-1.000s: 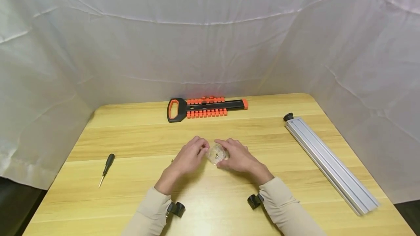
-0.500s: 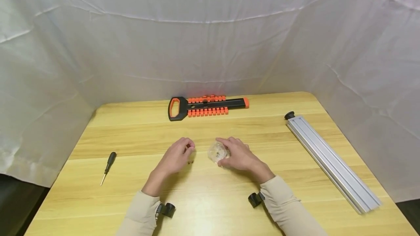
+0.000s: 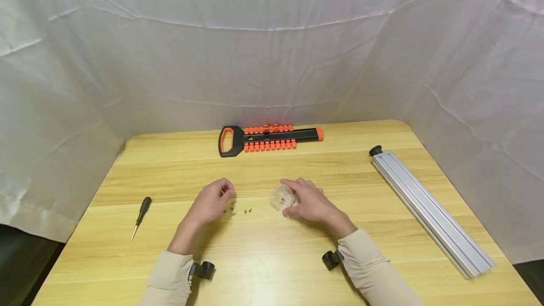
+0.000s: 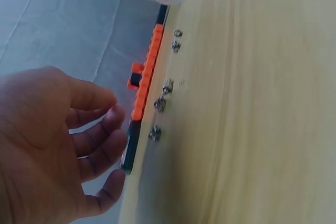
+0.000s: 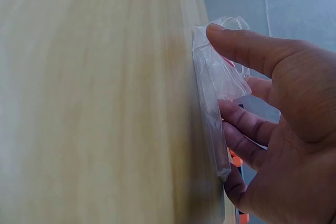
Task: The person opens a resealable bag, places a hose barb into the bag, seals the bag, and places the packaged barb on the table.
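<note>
My right hand (image 3: 309, 200) grips a clear plastic zip bag (image 3: 280, 197) near the middle of the table; in the right wrist view the thumb lies on one side of the bag (image 5: 212, 98) and fingers are behind it. A small metal piece shows inside the bag. Left of it, my left hand (image 3: 211, 201) hovers over the wood with fingers loosely curled, thumb and index tips together. Nothing shows between them in the left wrist view. Several small metal screws (image 3: 248, 211) lie scattered in a row between the hands, some beside the left fingertips.
Behind the hands lies a black and orange tool holder (image 3: 272, 137). A screwdriver (image 3: 141, 216) rests at the left, and a long silver aluminium profile (image 3: 429, 211) with a black knob lies on the right. Pale curtains (image 3: 263, 60) surround the wooden table (image 3: 272, 259).
My left hand has moved left, away from the bag, and several small screws have come into view on the table along its path. My right hand stays at the bag.
</note>
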